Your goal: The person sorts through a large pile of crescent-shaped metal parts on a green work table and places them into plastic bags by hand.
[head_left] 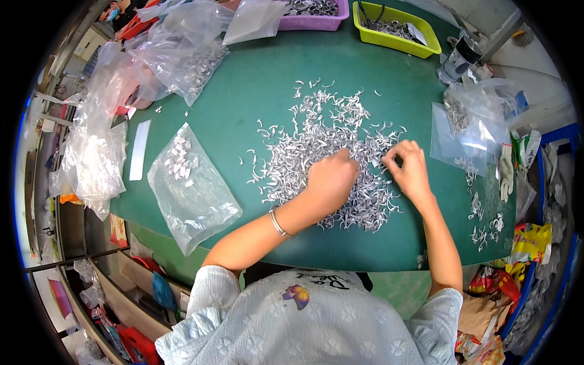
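Note:
A wide heap of small, curved silver-grey metal pieces (pixel 292 155) lies on the green table (pixel 243 85) in front of me. Over its middle is my left hand (pixel 331 182), back upward and fingers curled down among the pieces. Whatever those fingers grip is hidden. My right hand (pixel 409 169) is at the heap's right edge, thumb and forefinger pinched together in a loop. Anything in that pinch is too small to make out. Left of the heap, a clear plastic bag (pixel 198 204) lies flat with several small whitish pieces (pixel 181 159) at its upper end.
A purple tray (pixel 310 23) and a yellow-green tray (pixel 395 44), both holding metal pieces, stand at the far edge. Large clear bags (pixel 97 146) pile up at left. At right are another clear bag (pixel 468 131), scattered metal pieces (pixel 486 231) and a white glove (pixel 506 172).

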Action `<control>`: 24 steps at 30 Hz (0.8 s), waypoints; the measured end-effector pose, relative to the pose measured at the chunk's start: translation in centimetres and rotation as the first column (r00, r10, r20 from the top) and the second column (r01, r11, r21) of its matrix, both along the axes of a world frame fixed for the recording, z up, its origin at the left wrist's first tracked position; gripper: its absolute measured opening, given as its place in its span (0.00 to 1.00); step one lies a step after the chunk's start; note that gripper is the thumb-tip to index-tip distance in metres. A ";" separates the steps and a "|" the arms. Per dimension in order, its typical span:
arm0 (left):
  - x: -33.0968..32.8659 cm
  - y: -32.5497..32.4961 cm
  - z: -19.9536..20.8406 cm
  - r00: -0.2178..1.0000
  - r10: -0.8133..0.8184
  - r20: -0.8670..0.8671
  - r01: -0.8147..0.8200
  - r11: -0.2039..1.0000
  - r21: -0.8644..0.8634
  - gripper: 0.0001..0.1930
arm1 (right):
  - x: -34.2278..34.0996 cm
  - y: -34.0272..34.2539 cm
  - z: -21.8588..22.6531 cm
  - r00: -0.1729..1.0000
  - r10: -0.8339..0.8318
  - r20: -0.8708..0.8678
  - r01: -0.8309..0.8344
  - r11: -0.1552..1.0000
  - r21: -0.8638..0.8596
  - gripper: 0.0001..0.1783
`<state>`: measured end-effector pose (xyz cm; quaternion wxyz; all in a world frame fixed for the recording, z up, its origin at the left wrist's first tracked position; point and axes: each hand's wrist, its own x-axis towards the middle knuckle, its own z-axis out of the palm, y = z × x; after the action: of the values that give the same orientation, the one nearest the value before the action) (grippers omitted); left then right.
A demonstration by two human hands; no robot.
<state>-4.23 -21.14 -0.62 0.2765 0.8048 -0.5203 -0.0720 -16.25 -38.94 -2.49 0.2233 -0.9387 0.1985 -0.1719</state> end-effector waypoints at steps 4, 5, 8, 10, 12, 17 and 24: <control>0.2 -0.7 -0.6 0.997 -0.064 0.048 0.057 0.989 0.133 0.07 | 0.2 2.1 -0.7 0.996 -0.021 -0.082 0.008 0.988 -0.154 0.13; 0.3 -0.8 -0.9 0.993 -0.092 0.068 0.080 0.983 0.166 0.08 | 0.4 2.3 -0.8 0.996 -0.032 -0.085 0.014 0.979 -0.201 0.13; 0.5 -0.1 -0.6 0.991 -0.130 0.043 0.121 0.978 0.167 0.07 | 0.8 2.6 -1.0 0.996 -0.033 -0.087 0.007 0.961 -0.277 0.12; 0.5 0.5 -0.4 0.990 -0.136 0.032 0.130 0.982 0.138 0.07 | 0.8 2.5 -0.5 0.992 -0.005 -0.128 -0.034 0.952 -0.303 0.11; 0.3 1.1 -0.4 0.989 -0.137 0.051 0.131 0.984 0.118 0.06 | 0.8 2.6 -0.3 0.987 0.012 -0.158 -0.067 0.937 -0.344 0.10; -0.1 2.9 -0.1 0.979 -0.178 -0.103 0.184 0.982 0.044 0.04 | 0.4 2.2 -0.7 0.991 0.058 -0.119 -0.100 0.921 -0.377 0.09; -0.6 1.7 -1.2 0.993 -0.002 -0.118 -0.007 0.997 -0.077 0.06 | -1.3 1.5 -0.3 0.999 0.046 0.024 -0.043 0.989 -0.145 0.10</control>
<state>-4.82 -19.46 -1.79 0.3380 0.7885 -0.5043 -0.0990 -17.57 -37.48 -2.75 0.1612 -0.9542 0.1615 -0.1935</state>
